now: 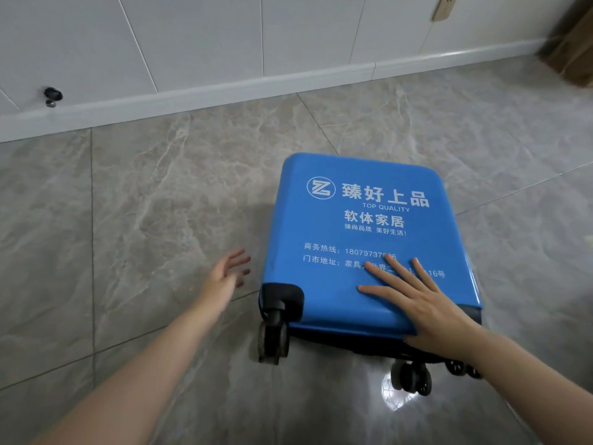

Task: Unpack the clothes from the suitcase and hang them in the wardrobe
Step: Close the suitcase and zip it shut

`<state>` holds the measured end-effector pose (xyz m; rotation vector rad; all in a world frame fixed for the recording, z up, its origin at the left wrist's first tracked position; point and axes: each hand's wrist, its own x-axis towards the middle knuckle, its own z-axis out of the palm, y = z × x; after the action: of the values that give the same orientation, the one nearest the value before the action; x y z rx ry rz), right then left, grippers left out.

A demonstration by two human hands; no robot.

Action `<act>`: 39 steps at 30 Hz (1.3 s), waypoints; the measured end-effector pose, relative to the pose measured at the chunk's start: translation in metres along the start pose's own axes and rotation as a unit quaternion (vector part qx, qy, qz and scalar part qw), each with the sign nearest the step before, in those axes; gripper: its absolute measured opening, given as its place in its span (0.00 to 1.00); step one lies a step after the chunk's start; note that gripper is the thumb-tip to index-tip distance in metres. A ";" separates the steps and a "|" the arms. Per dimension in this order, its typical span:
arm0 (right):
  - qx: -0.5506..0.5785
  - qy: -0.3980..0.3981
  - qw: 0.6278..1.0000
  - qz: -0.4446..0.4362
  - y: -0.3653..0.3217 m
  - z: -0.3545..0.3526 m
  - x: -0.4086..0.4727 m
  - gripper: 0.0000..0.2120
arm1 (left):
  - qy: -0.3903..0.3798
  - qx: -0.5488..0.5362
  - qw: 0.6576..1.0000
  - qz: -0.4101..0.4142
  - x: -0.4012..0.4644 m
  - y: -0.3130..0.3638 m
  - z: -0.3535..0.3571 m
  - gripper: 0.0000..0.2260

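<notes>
Blue hard-shell suitcase [362,239], white lettering, closed, lies flat on grey marble-look tiled floor [144,220], black wheels [272,340] toward the person. Right hand [417,300] presses spread, straight fingers on its near end. Left hand [226,274] hovers beside its left edge, fingers relaxed, holding nothing.

Grey marble-tiled floor [160,203], white panelled wall [208,36], black doorstop [52,96], socket [444,7].
</notes>
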<state>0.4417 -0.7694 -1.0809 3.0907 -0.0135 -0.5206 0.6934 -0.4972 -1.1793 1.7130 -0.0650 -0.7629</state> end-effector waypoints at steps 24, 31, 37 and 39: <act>0.020 0.156 0.978 0.139 -0.048 0.034 -0.009 0.57 | -0.096 0.256 0.959 0.074 0.006 -0.008 0.020 0.20; 0.024 0.159 0.976 0.144 -0.048 0.035 -0.009 0.56 | -0.082 0.432 0.892 0.102 0.023 -0.001 0.021 0.13; 0.033 0.153 0.977 0.146 -0.047 0.035 -0.010 0.55 | -0.123 0.333 0.930 0.091 0.022 -0.015 0.012 0.16; 0.037 0.150 0.977 0.145 -0.047 0.035 -0.010 0.55 | -0.113 0.334 0.928 0.116 0.020 -0.018 0.011 0.15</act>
<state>0.4215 -0.7222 -1.1108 3.1206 -0.4841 -0.0429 0.6973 -0.5100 -1.2059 2.1913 -0.7497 -0.8081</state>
